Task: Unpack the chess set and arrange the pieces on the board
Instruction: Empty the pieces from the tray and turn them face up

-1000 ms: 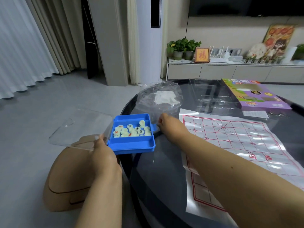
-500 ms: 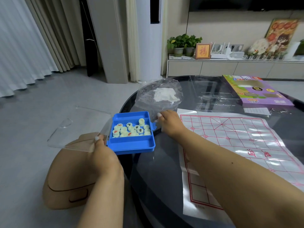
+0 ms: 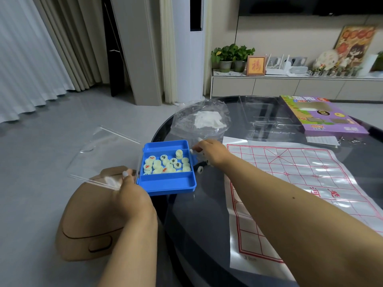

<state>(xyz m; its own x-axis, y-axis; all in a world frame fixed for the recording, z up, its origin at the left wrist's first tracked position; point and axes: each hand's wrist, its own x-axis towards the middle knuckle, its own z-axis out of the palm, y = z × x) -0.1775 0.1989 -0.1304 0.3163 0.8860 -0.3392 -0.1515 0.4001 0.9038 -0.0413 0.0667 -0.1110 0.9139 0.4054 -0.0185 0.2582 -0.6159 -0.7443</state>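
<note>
While its fingertips hide behind the blue case (image 3: 167, 183), the right hand (image 3: 209, 152) pinches the case's edge. Left hand (image 3: 132, 195) grips the clear lid (image 3: 103, 156).

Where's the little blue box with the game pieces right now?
In the head view, the blue box sits at the round table's left edge, between the left hand and right hand.
</note>
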